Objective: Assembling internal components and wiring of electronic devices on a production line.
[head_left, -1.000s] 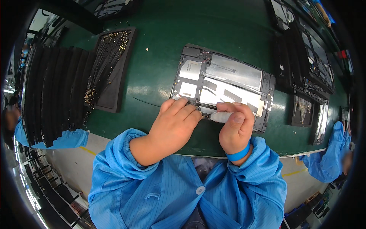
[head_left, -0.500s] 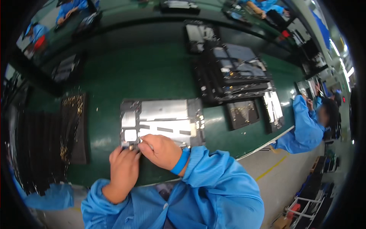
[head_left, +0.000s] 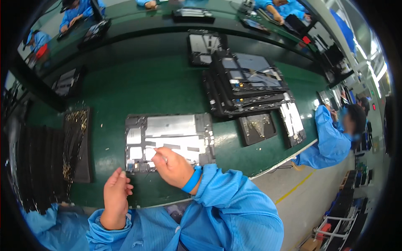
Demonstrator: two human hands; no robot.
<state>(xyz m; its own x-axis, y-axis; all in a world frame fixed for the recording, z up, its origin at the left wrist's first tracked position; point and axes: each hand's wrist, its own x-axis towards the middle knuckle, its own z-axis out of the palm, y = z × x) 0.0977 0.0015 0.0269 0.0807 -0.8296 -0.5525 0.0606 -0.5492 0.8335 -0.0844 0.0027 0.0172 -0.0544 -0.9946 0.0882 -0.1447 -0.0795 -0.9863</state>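
Note:
An opened tablet-like device [head_left: 171, 124] lies on the green bench in front of me, with silver plates, black tape strips and a black frame around them. Over its lower edge, my right hand [head_left: 175, 168] is closed in a pinch, thumb and forefinger together near the pale square part. Whatever is between those fingertips is too small to make out. My left hand [head_left: 116, 195] is off the device, by its lower left corner. Its thumb and forefinger are close together and the other fingers are curled; anything in them cannot be made out.
Similar devices are stacked [head_left: 251, 79] at the back right. Beside them are a black tray of small brass-coloured parts [head_left: 258, 127] and another device [head_left: 292, 119]. On the left stand a foam tray of thin parts [head_left: 79, 144] and a row of black sheets [head_left: 39, 163]. A co-worker [head_left: 331, 136] sits at right.
My left hand has drawn back from the device's lower edge, down and to the left. The right hand remains pinched over the device. The whole view has shifted slightly.

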